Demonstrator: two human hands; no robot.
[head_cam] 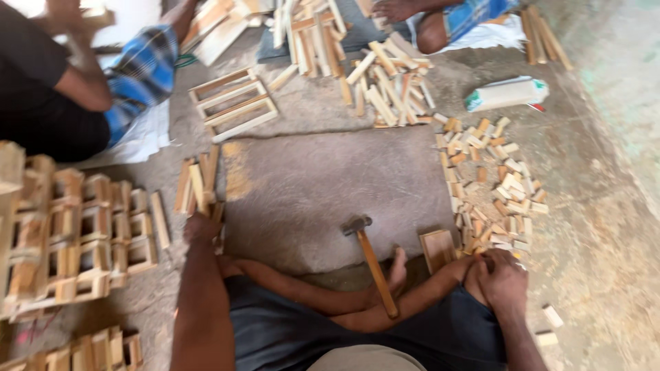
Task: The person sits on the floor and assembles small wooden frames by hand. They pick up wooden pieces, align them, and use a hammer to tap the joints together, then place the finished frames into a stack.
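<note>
Biggest thing here is the stack of finished wooden frames (75,233) piled at the left edge on the concrete floor (330,178). Right of centre there's a heap of small wood blocks (491,185), and the right hand (503,278) rests at its lower edge on the knee, grip curled narrow, can't tell if it's holding a block. The left hand (201,225) reaches into a bundle of wood strips (198,184), grip hidden by blur, can't tell. A hammer (371,264) lies across the leg, bottom centre.
</note>
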